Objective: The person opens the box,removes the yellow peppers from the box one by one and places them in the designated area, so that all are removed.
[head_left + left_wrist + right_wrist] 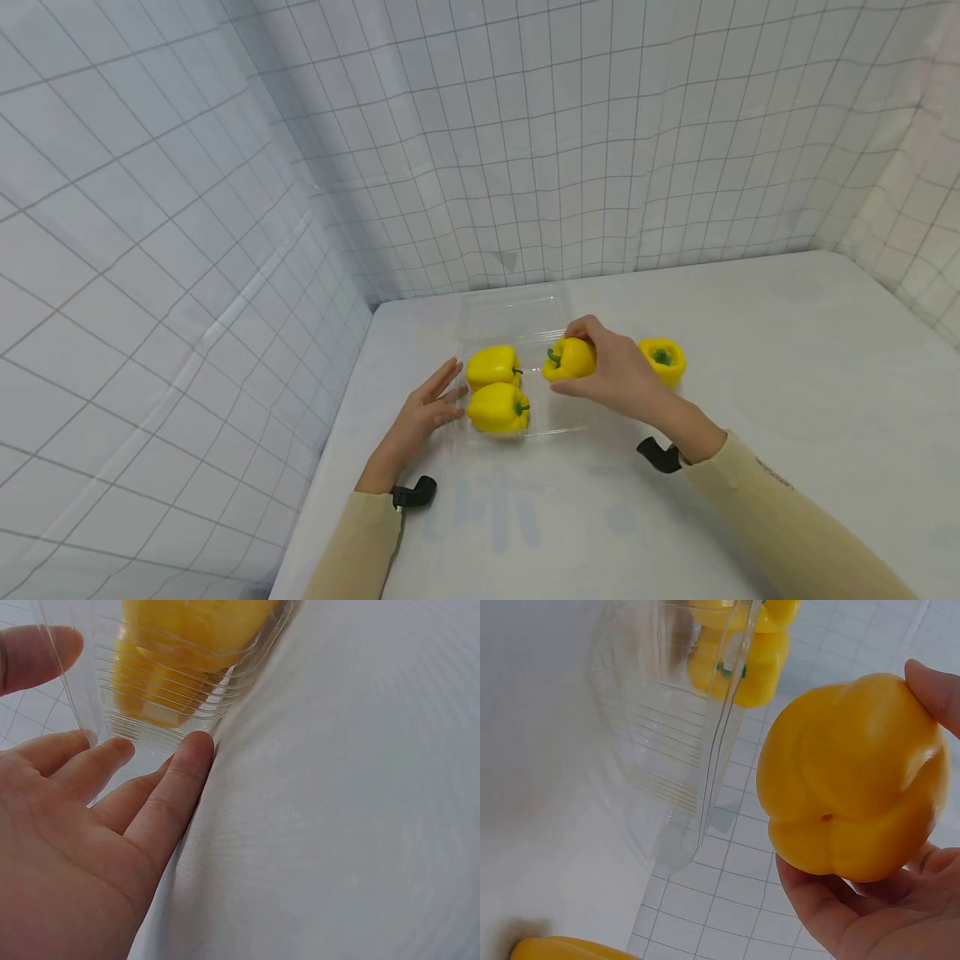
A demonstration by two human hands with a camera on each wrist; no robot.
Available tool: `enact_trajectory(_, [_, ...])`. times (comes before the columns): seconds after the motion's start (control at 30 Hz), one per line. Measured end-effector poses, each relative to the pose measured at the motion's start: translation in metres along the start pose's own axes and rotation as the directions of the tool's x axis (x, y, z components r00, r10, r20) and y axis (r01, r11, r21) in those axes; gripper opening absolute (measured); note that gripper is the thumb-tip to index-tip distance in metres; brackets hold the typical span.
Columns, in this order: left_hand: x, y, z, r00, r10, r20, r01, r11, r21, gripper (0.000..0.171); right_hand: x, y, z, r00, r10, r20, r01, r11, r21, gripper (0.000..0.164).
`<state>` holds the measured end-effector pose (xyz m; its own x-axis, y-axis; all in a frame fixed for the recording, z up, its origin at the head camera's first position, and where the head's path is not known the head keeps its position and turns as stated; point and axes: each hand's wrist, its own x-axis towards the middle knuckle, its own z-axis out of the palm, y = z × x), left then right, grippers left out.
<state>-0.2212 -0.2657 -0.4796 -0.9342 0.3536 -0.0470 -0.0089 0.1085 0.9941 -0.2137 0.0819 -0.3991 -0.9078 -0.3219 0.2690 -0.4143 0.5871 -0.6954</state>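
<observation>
Between the thumb and fingers of my right hand [622, 375] is a yellow bell pepper [573, 358], held above the right half of a clear plastic container [555, 412]. The right wrist view shows that pepper [855, 780] from its bottom end, apart from the container wall [720, 750]. Two more yellow peppers lie in the container's left half, a far one [491, 367] and a near one [497, 408], stems to the right. My left hand [420, 417] is at the container's left side, fingers extended; in the left wrist view its fingertips [196, 746] are against the ribbed wall.
Another yellow pepper [663, 360] sits on the white table right of the container, partly behind my right hand. The container's clear lid [513, 317] lies folded back on the far side. Grid-patterned white curtains [540, 150] stand behind and at both sides of the table.
</observation>
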Motion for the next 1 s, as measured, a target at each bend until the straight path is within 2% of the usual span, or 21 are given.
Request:
enact_trajectory(0.17, [0.001, -0.001, 0.0, 1.0, 0.004, 0.001, -0.004, 1.0, -0.001, 0.078, -0.004, -0.001, -0.006, 1.0, -0.004, -0.008, 0.004, 1.0, 0.008, 0.069])
enact_trajectory(0.43, [0.003, -0.002, -0.001, 1.0, 0.008, -0.001, -0.008, 1.0, 0.002, 0.077, -0.007, -0.001, -0.013, 1.0, -0.005, -0.011, 0.005, 1.0, -0.002, 0.085])
enact_trajectory(1.0, [0.002, -0.004, -0.002, 1.0, 0.006, -0.001, -0.006, 1.0, -0.007, 0.077, -0.02, 0.001, -0.026, 0.999, 0.007, -0.043, -0.009, 0.999, -0.04, 0.084])
